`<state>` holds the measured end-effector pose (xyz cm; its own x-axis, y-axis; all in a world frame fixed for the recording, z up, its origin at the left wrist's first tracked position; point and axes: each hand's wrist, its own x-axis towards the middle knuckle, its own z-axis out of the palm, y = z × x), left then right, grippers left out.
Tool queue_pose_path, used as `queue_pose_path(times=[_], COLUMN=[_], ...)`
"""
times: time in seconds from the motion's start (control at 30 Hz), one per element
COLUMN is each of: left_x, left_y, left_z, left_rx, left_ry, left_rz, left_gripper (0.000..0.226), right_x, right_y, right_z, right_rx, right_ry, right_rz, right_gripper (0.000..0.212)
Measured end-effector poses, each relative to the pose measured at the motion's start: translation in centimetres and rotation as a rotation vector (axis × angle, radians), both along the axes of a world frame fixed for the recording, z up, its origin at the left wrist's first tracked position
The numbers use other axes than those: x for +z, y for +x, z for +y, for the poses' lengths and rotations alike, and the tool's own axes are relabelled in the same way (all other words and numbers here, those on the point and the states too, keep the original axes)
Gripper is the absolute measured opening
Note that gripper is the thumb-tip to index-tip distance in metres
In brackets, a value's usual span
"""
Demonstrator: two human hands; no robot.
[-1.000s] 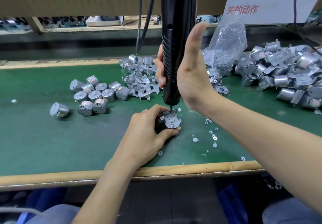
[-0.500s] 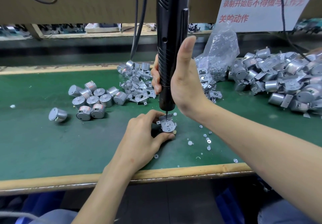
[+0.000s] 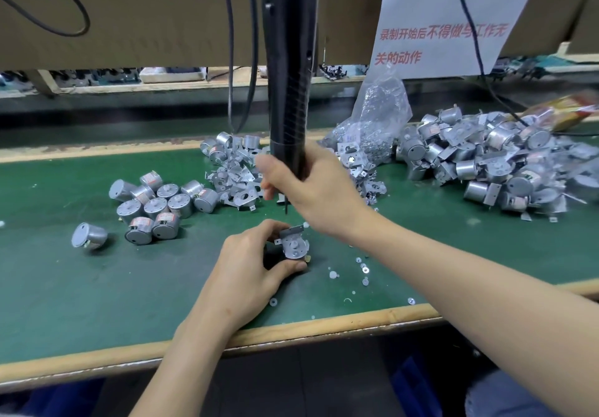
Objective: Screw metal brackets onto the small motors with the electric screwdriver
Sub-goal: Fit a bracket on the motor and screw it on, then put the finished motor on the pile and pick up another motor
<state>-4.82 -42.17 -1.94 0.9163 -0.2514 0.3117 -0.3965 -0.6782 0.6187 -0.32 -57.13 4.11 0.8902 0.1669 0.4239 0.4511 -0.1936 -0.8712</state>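
Note:
My left hand (image 3: 249,270) grips a small silver motor with a metal bracket (image 3: 293,245) on top, held against the green mat. My right hand (image 3: 311,189) grips the lower end of the black electric screwdriver (image 3: 288,76), which hangs upright from above. Its bit tip hovers a little above and behind the bracket, clear of it. A cluster of bare motors (image 3: 155,204) lies to the left, with a pile of loose brackets (image 3: 235,176) behind the screwdriver.
A heap of motors with brackets (image 3: 492,164) fills the right side, beside a clear plastic bag of parts (image 3: 372,128). Small white washers and screws (image 3: 359,270) are scattered by the wooden front edge (image 3: 291,332). Cables hang at the back.
The screwdriver has lifted off the bracket, and my right hand has slid down to its lower end. The left hand still holds the motor in place.

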Motion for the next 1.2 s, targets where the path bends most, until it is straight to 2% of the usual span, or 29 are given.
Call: queue_pose_path(times=[0.13, 0.23, 0.27, 0.3, 0.37, 0.43, 0.5, 0.57, 0.67, 0.73, 0.9, 1.0, 1.07, 1.13, 1.2], left_x=[0.1, 0.1, 0.2, 0.3, 0.5, 0.5, 0.3, 0.0, -0.5, -0.7, -1.0, -1.0, -0.9, -0.7, -0.3], left_y=[0.0, -0.1, -0.1, -0.1, -0.2, -0.2, -0.2, -0.2, -0.2, 0.0, 0.2, 0.0, 0.0, -0.2, -0.4], left_z=[0.0, 0.0, 0.0, 0.0, 0.0, -0.2, -0.3, -0.2, -0.1, 0.2, 0.3, -0.2, -0.3, -0.3, -0.3], left_rx=[-0.024, -0.004, 0.004, 0.01, 0.013, 0.007, -0.016, -0.026, 0.002, 0.042, 0.113, 0.14, 0.144, 0.155, 0.187], left_ry=[-0.021, -0.069, -0.096, -0.117, -0.135, -0.14, -0.142, -0.137, -0.14, -0.134, -0.092, -0.053, -0.052, -0.074, -0.123], left_rz=[-0.024, -0.082, -0.113, -0.149, -0.213, -0.251, -0.268, -0.267, -0.228, -0.194, -0.135, -0.131, -0.126, -0.116, -0.084], left_gripper=[0.042, 0.043, 0.043, 0.042, 0.042, 0.048, 0.056, 0.06, 0.058, 0.054, 0.044, 0.044, 0.042, 0.04, 0.038], right_x=[-1.4, -1.7, -1.6, -1.6, -1.3, -0.9, -0.5, -0.3, -0.3, -0.5, -1.1, -0.8, -0.5, -0.6, -0.9], right_y=[-0.8, -1.7, -2.0, -2.4, -3.0, -3.4, -3.4, -3.2, -3.2, -3.3, -4.4, -5.8, -6.8, -7.5, -7.7], right_z=[-1.5, -2.4, -2.8, -3.0, -3.3, -4.0, -4.8, -5.9, -8.3, -10.0, -14.3, -16.7, -17.5, -17.2, -15.9], right_rx=[-0.184, -0.206, -0.174, -0.105, 0.061, 0.146, 0.142, 0.081, -0.046, -0.156, -0.505, -0.681, -0.72, -0.69, -0.661], right_ry=[-0.398, -0.643, -0.662, -0.616, -0.398, -0.254, -0.213, -0.179, -0.013, 0.157, 0.725, 1.216, 1.427, 1.455, 1.314], right_rz=[0.047, 0.191, 0.261, 0.352, 0.531, 0.585, 0.59, 0.634, 0.773, 0.821, 0.869, 0.76, 0.681, 0.667, 0.708], right_gripper=[0.028, 0.038, 0.039, 0.038, 0.032, 0.02, 0.012, 0.01, 0.009, 0.01, 0.014, 0.033, 0.057, 0.085, 0.084])
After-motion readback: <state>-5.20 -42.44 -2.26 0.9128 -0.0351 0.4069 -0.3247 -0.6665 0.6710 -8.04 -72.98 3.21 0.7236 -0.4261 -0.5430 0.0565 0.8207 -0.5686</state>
